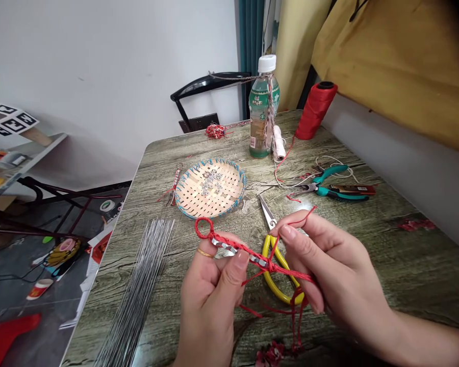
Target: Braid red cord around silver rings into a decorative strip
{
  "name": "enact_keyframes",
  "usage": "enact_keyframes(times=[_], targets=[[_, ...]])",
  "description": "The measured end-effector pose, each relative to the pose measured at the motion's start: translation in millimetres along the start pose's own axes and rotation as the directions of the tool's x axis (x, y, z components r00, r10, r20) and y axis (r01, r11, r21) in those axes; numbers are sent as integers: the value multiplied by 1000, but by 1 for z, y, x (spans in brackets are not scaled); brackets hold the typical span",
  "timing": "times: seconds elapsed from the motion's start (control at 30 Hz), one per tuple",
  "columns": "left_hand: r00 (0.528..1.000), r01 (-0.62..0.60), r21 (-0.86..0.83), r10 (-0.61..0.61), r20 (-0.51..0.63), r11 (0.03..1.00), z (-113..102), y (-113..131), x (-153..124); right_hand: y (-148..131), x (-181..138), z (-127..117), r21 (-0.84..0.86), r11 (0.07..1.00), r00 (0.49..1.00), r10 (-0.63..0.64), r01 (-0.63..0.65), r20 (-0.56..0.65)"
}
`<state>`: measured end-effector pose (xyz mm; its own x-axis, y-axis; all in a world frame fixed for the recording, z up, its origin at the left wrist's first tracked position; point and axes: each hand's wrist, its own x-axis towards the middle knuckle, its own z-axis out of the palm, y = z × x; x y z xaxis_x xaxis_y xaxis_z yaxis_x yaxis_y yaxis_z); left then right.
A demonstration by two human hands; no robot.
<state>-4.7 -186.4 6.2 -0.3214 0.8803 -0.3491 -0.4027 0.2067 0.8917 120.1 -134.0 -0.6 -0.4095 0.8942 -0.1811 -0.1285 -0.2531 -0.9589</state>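
Note:
A red braided cord bracelet (254, 252) with silver, nut-like metal pieces along it is stretched between my hands, its round loop up at the left end. My left hand (214, 290) pinches the metal section between thumb and fingers. In my right hand (325, 260), thumb and forefinger pinch a thin red strand that rises from the knot, while the cord's long tail runs under the other fingers. Loose red ends hang below. Behind the bracelet lie scissors (270, 290) with yellow handles, partly covered by my right hand.
A woven basket (191, 201) holds small silver pieces. Thin metal rods (141, 285) lie at left. Pliers (329, 186), a bottle (259, 120), a white thread spool (278, 142) and a red thread spool (315, 111) stand or lie toward the back and right.

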Motion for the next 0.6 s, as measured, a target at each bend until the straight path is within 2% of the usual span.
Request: enact_keyframes(times=[0.17,0.37,0.5,0.6], targets=[[999,46,-30,-45,23,999,2,-1,3,-2,1,-3,10,997,996,76,-76,46],[999,-2,19,1,39,1000,0,-1,4,-7,0,-5,-14,999,996,35,-34,83],[992,-85,77,77,103,993,-5,0,6,-9,3,-5,-69,997,987,49,-39,156],[986,-34,69,22,166,997,-12,3,8,-12,5,-8,-99,994,979,67,-48,194]])
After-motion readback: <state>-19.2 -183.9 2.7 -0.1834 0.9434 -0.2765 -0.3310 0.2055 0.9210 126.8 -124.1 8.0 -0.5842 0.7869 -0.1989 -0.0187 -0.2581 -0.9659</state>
